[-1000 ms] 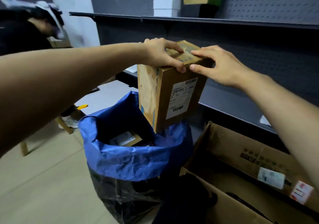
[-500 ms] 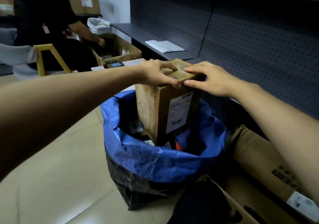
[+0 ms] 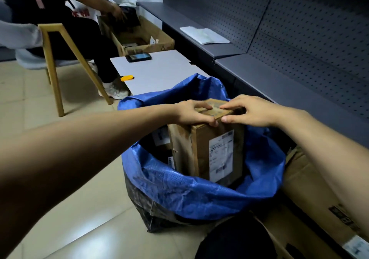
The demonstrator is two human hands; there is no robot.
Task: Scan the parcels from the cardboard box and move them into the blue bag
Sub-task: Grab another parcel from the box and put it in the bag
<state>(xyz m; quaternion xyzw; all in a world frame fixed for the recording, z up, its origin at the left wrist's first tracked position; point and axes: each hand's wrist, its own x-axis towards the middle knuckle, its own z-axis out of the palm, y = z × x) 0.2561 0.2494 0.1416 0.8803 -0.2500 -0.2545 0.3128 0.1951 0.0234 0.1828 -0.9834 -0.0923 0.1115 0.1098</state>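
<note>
A tall brown cardboard parcel (image 3: 205, 151) with a white shipping label stands upright inside the blue bag (image 3: 199, 197), its top level with the bag's rim. My left hand (image 3: 194, 113) grips the parcel's top left edge, fingers curled over it. My right hand (image 3: 251, 112) holds the top right edge, thumb on the front face. Other labelled parcels (image 3: 161, 139) lie deeper in the bag to the left. The large cardboard box (image 3: 311, 197) lies open at the lower right, its inside mostly out of view.
A low white table (image 3: 159, 71) behind the bag carries a black handheld scanner (image 3: 138, 57) and a yellow cutter (image 3: 127, 78). A seated person (image 3: 87, 25) on a wooden chair (image 3: 54, 63) works at another box at the back left. Dark shelving (image 3: 279, 83) runs along the right.
Both hands have lowered the parcel from above the bag's rim down into the blue bag. The view has tilted downward.
</note>
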